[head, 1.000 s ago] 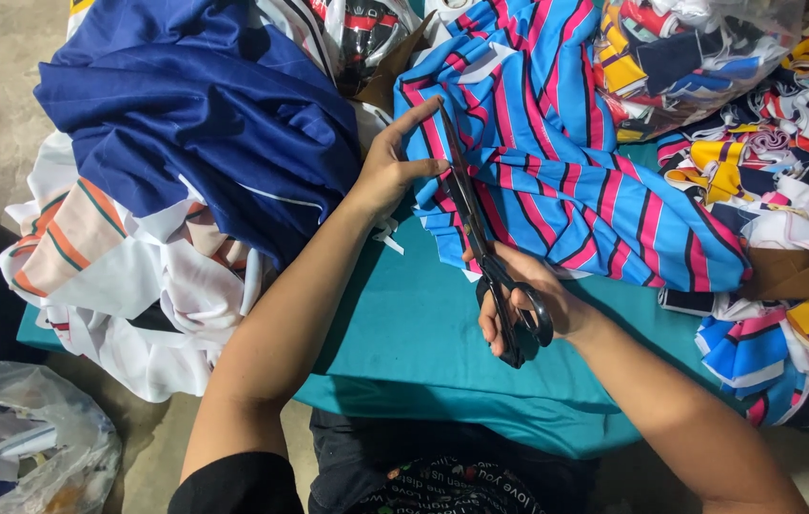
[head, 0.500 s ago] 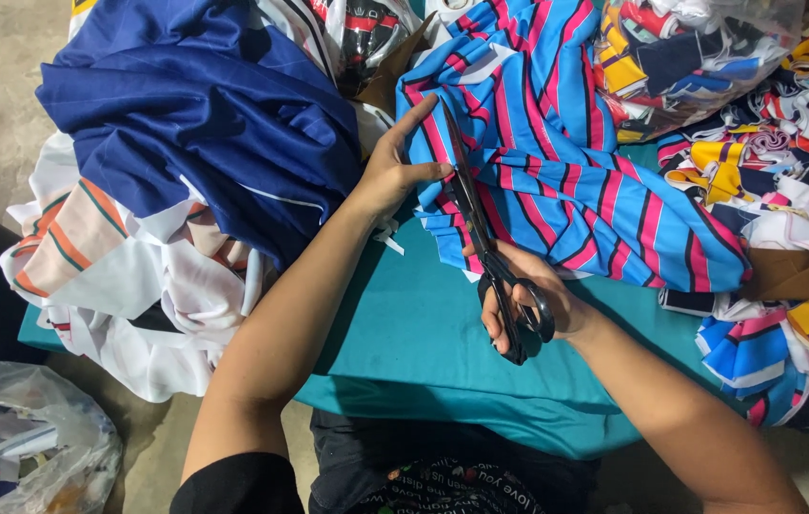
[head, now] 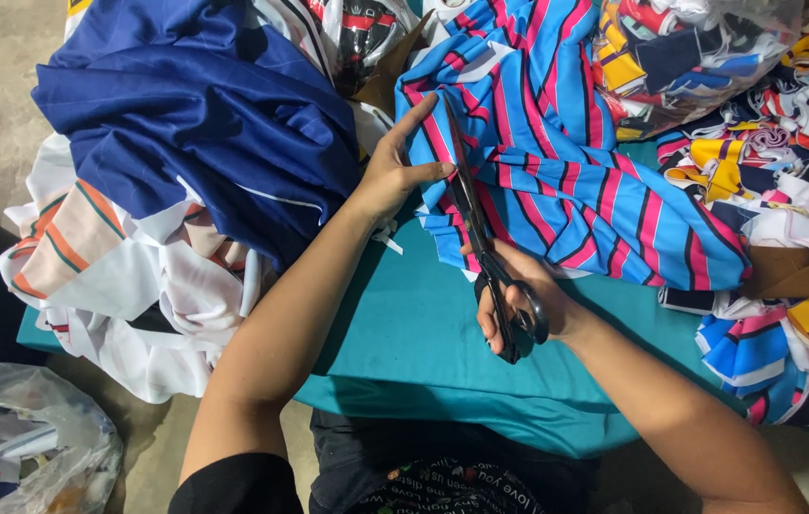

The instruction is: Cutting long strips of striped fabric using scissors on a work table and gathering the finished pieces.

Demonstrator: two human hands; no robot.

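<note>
Right hand: your right hand (head: 519,305) is gripping the black scissors (head: 485,243), fingers through the handle loops, grip closed tight around them.
Scissors: blades are running up into the striped fabric (head: 566,162), looking nearly shut, tip close to your left thumb.
Left hand: your left hand (head: 395,171) is pinching the fabric's edge, thumb on top, grip narrow on the cloth.
Striped fabric: blue, pink and black stripes, lying on the teal-covered table (head: 404,333), just past your hands.
Around: navy cloth (head: 195,105) is piling up left over white pieces (head: 138,286); colourful scraps (head: 785,190) sitting right; plastic bag (head: 14,438) on the floor.
</note>
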